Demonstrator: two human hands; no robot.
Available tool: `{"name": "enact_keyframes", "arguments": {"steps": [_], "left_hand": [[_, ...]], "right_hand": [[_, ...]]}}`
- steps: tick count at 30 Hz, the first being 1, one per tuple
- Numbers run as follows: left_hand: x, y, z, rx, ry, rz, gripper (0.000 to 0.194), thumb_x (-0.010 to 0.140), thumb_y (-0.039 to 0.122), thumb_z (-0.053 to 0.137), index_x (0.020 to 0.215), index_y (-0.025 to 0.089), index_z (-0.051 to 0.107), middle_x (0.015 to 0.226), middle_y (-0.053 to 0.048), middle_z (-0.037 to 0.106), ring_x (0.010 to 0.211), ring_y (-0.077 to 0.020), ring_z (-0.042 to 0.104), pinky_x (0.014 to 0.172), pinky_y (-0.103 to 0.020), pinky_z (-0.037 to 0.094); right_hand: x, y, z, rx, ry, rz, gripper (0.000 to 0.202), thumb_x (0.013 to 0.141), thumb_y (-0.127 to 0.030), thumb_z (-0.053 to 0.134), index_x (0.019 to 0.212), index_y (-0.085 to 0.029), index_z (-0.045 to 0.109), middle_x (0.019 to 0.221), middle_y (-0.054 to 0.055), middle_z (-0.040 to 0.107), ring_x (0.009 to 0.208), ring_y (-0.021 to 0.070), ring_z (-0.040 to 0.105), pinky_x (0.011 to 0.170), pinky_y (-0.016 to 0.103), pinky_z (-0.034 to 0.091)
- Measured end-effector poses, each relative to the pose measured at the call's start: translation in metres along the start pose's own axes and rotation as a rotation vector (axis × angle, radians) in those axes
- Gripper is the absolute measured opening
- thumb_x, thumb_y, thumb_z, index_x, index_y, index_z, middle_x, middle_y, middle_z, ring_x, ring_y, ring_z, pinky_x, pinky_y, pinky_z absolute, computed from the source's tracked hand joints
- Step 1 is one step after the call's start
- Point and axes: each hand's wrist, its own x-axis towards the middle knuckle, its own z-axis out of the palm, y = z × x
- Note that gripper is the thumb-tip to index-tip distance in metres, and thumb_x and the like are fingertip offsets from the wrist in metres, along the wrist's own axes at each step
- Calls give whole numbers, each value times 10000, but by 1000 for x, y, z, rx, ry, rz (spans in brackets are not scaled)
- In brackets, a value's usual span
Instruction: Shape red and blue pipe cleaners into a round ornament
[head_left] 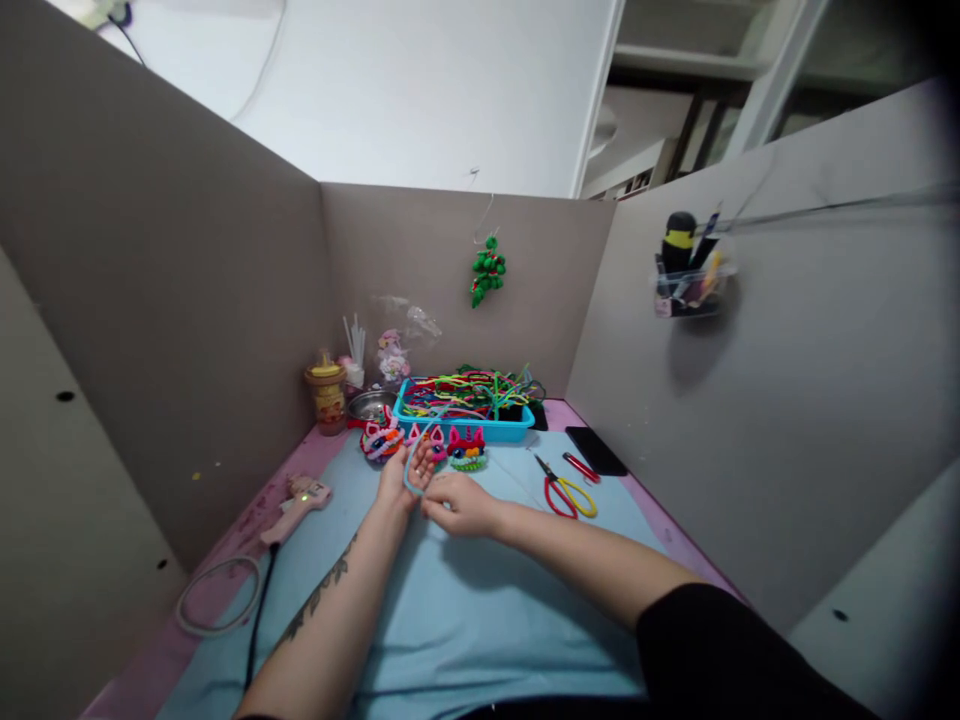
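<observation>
A light-blue pipe cleaner (408,472) bends in a curve over my left hand (401,482), which is turned palm up with its fingers loosely curled around it. One end of it runs down to my right hand (459,504), whose thumb and fingers are pinched together there. The exact grip of the fingertips is too small to see. Just beyond the hands sit several colourful pipe-cleaner animal heads with pink ears, among them a rounded one (381,440) and one with a green base (467,450). Behind them is a blue tray (465,428) heaped with pipe cleaners (480,390).
To the right lie scissors (566,495) with red and yellow handles, a red cutter (581,467) and a black phone (596,451). A pink glue gun (300,505) with a cord lies left. A metal bowl (373,404) and jar (327,397) stand back left. Grey partitions (450,340) enclose the table.
</observation>
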Motion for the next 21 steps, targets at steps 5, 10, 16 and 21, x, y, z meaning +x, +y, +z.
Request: {"name": "enact_keyframes", "arguments": {"steps": [5, 10, 16, 21], "left_hand": [[-5, 1, -2, 82, -45, 118, 172, 885, 185, 486, 819, 100, 621, 636, -26, 634, 441, -63, 543, 438, -170, 455], [-7, -9, -2, 212, -215, 185, 167, 774, 68, 609, 934, 112, 629, 672, -3, 630, 509, -56, 571, 530, -160, 483], [-27, -41, 5, 604, -533, -23, 214, 711, 215, 704, 883, 101, 647, 624, -10, 604, 434, -55, 513, 423, -156, 389], [-40, -58, 9, 828, -676, -252, 277, 688, 298, 731, 856, 92, 653, 678, -55, 640, 480, -73, 553, 478, -178, 415]], "right_hand": [[-30, 4, -11, 19, -57, 147, 268, 757, -146, 475, 493, -190, 493, 502, -16, 527, 511, 110, 445, 570, 230, 352], [-49, 24, -27, 389, 148, 202, 283, 820, -341, 499, 593, -182, 558, 747, 34, 644, 742, 152, 577, 732, 274, 428], [-49, 35, -23, 863, 631, 528, 464, 773, -542, 573, 1093, -209, 531, 988, 73, 663, 908, 198, 616, 758, 320, 467], [-50, 40, -13, 960, 668, 547, 421, 787, -519, 563, 1007, -161, 589, 697, 17, 656, 678, 139, 599, 672, 274, 446]]}}
